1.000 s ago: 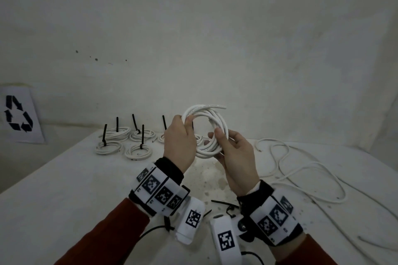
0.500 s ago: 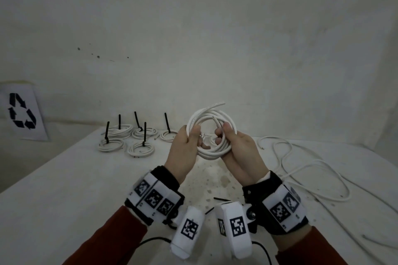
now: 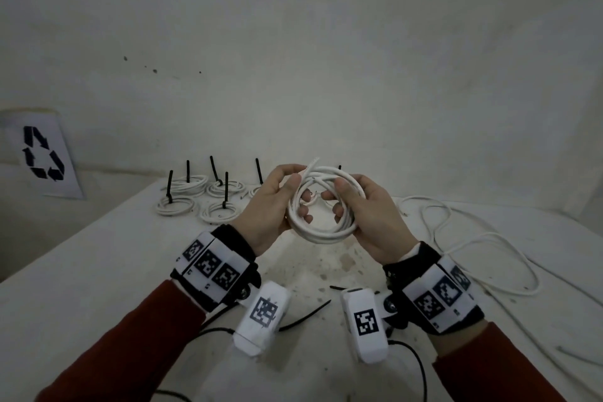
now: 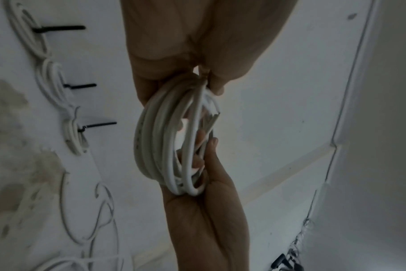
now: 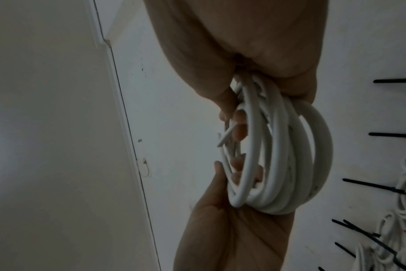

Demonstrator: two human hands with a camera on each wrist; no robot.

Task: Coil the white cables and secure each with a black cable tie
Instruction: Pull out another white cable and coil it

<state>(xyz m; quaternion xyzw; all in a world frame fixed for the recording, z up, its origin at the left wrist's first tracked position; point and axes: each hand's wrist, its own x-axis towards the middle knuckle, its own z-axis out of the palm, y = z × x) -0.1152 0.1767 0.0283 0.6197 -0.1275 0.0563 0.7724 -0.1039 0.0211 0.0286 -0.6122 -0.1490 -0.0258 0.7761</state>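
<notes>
Coil (image 3: 321,209) is held above the table (image 3: 98,271), tilted, opening facing the person; left hand (image 3: 270,209) and right hand (image 3: 368,215) grasp opposite sides.

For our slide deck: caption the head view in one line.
Both hands hold a white cable coil above the table.

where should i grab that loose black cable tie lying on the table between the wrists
Pinch the loose black cable tie near mid-length from above with the right hand, judging by its pose: it lies flat, thin and slanted on the table. Both hands hold the coil, so the left hand must keep it.
</notes>
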